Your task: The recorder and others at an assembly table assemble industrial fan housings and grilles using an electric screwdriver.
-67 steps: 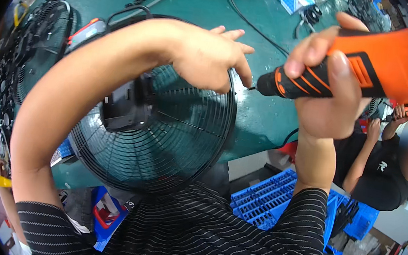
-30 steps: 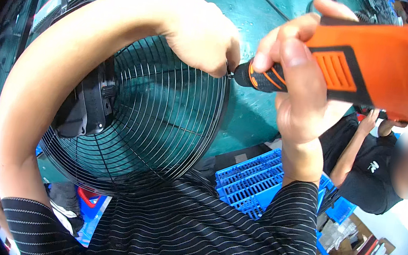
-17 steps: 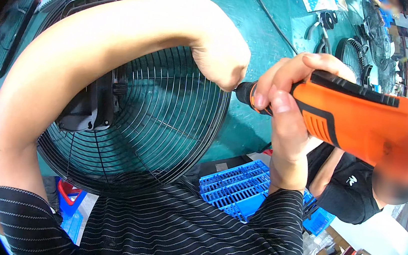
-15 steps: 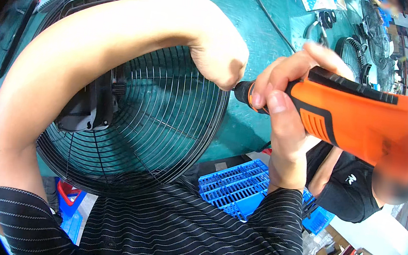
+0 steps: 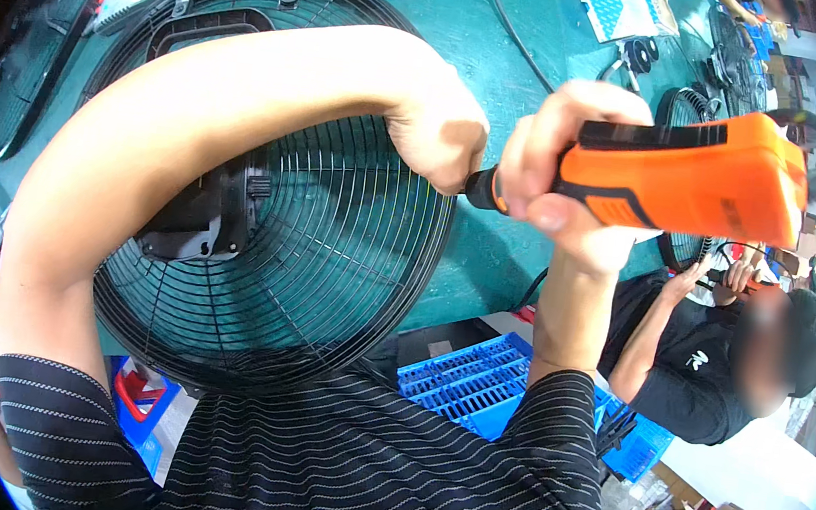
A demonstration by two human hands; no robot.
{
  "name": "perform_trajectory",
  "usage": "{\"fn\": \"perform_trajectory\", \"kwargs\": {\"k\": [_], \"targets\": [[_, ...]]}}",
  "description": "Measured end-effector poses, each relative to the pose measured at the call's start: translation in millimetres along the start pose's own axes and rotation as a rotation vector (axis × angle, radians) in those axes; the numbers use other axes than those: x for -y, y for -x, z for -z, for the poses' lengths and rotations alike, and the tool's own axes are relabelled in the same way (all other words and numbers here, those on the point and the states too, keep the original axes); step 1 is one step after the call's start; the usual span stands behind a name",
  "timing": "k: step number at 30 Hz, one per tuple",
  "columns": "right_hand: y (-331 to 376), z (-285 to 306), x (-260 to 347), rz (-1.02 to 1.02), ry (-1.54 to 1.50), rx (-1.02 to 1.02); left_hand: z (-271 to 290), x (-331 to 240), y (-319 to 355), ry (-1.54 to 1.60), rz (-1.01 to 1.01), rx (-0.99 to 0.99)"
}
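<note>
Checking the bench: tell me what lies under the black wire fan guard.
Under the fan guard the green bench top shows through the wires. The left hand hides the rim spot where the orange screwdriver points.

A green table (image 5: 489, 254) carries a second black wire fan guard (image 5: 24, 50) at its far left edge and a black cable (image 5: 514, 30) running toward its far edge. A blue slotted crate (image 5: 474, 383) sits below the near edge. A person in a black shirt (image 5: 696, 379) works at the right.
</note>
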State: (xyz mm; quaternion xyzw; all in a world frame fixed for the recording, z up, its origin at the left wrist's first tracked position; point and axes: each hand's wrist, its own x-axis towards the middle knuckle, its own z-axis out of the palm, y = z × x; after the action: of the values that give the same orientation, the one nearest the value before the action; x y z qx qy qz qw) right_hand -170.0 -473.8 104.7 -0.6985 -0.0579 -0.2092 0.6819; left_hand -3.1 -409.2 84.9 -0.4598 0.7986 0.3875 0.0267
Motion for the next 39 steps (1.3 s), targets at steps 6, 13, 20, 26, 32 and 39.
{"fn": "perform_trajectory", "kwargs": {"k": [6, 13, 20, 26, 32, 39], "targets": [[45, -2, 37, 0.331, -0.013, -0.41, 3, -34, 44, -0.381, 0.198, -0.328], [122, -57, 28, 0.256, 0.206, -0.796, -152, -143, 184, -0.247, 0.408, -0.813], [147, -82, 12, 0.196, 0.117, -0.987, -282, -162, 177, -0.274, 0.7, -1.113], [134, -101, 23, 0.143, 0.263, -0.958, -285, -168, 193, -0.249, 0.606, -1.128], [132, -97, 21, 0.172, 0.312, -0.919, -286, -154, 206, -0.269, 0.56, -1.192], [116, -111, 22, 0.187, 0.247, -0.91, -271, -142, 222, -0.26, 0.607, -1.124]]}}
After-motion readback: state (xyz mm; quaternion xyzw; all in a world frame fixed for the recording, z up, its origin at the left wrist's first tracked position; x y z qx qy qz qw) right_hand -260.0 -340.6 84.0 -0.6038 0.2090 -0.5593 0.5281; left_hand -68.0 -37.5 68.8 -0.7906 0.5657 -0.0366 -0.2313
